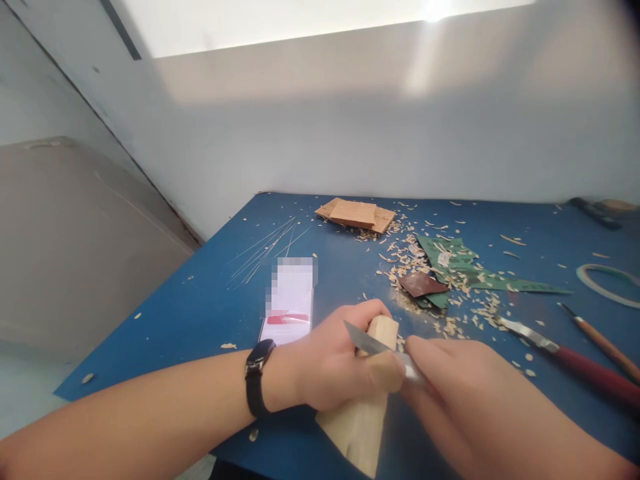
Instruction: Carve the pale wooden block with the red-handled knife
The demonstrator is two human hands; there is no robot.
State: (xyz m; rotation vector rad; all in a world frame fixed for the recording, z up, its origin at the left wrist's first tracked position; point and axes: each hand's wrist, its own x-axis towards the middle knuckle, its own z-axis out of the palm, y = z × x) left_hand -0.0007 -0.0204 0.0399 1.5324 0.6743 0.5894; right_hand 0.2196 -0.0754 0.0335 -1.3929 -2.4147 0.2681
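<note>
My left hand, with a black watch on its wrist, is wrapped round a pale block of wood that tapers toward its top end. Across the upper part of the wood lies the metal blade of a knife. My right hand grips this knife, its handle hidden inside my fingers. The left thumb rests against the blade near the right hand, seemingly with a tan covering on it. Wood shavings lie scattered just beyond both hands.
Beside my left wrist lies a phone, with thin wires behind it. Flat wood pieces sit near the wall. Green sheets and brown sandpaper lie among shavings. To the right are a red-handled knife, a slim tool and a tape ring.
</note>
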